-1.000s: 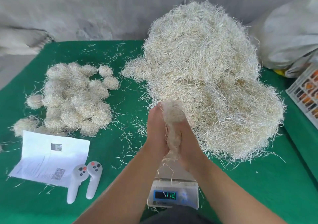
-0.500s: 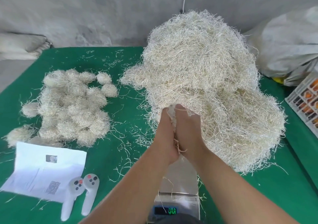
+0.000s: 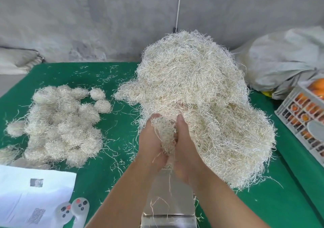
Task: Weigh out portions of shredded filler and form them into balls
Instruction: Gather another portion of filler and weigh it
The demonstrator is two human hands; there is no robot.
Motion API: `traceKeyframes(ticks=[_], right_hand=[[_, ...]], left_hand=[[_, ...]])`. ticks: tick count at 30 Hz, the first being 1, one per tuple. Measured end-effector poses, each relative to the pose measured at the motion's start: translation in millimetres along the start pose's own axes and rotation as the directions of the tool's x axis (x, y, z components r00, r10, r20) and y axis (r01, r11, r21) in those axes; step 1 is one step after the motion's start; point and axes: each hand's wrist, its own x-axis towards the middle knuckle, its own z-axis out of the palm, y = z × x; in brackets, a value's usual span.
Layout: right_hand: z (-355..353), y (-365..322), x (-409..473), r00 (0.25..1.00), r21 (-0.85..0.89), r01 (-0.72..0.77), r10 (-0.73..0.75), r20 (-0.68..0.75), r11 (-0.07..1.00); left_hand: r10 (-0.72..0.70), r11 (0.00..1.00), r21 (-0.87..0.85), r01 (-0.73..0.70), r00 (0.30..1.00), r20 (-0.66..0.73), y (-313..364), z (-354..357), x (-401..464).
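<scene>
A portion of pale shredded filler [image 3: 165, 136] sits squeezed between my two palms above the steel scale [image 3: 169, 199]. My left hand [image 3: 150, 145] cups it from the left and my right hand [image 3: 185, 143] presses it from the right, fingers pointing away from me. Just beyond them rises the big loose heap of filler [image 3: 201, 101]. Several finished balls [image 3: 61, 124] lie clustered on the green table [image 3: 108, 157] at the left. A few strands lie on the scale's pan; its display is out of view.
A white printed sheet [image 3: 33, 196] and two small white controllers [image 3: 73, 210] lie at the front left. A grey crate with orange items [image 3: 305, 115] stands at the right edge, and a grey sack [image 3: 280, 61] behind it. Loose strands litter the cloth.
My hands have opened a little around the portion, so more of the filler shows between the palms. The view has tilted up, pushing the scale's display out of the frame.
</scene>
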Motion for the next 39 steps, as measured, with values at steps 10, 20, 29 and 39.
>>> traceKeyframes(ticks=[10, 20, 29, 39], right_hand=[[9.9, -31.2, -3.1, 0.976, 0.125, 0.134, -0.109, -0.189, 0.983], [4.3, -22.0, 11.5, 0.876, -0.144, 0.44, -0.459, -0.149, 0.887], [-9.4, -16.2, 11.2, 0.947, -0.351, 0.239, -0.297, -0.122, 0.905], [-1.8, -14.0, 8.6, 0.957, -0.148, 0.197, -0.223, -0.184, 0.969]], left_hand=[[0.305, 0.705, 0.616, -0.353, 0.934, 0.186, -6.2, 22.6, -2.2], [-0.031, 0.958, 0.288, -0.003, 0.993, 0.115, -2.2, 24.5, -8.4], [0.169, 0.87, 0.471, -0.146, 0.986, -0.006, -10.1, 24.2, -4.2], [0.233, 0.791, 0.556, -0.253, 0.966, 0.108, -15.3, 23.8, 4.2]])
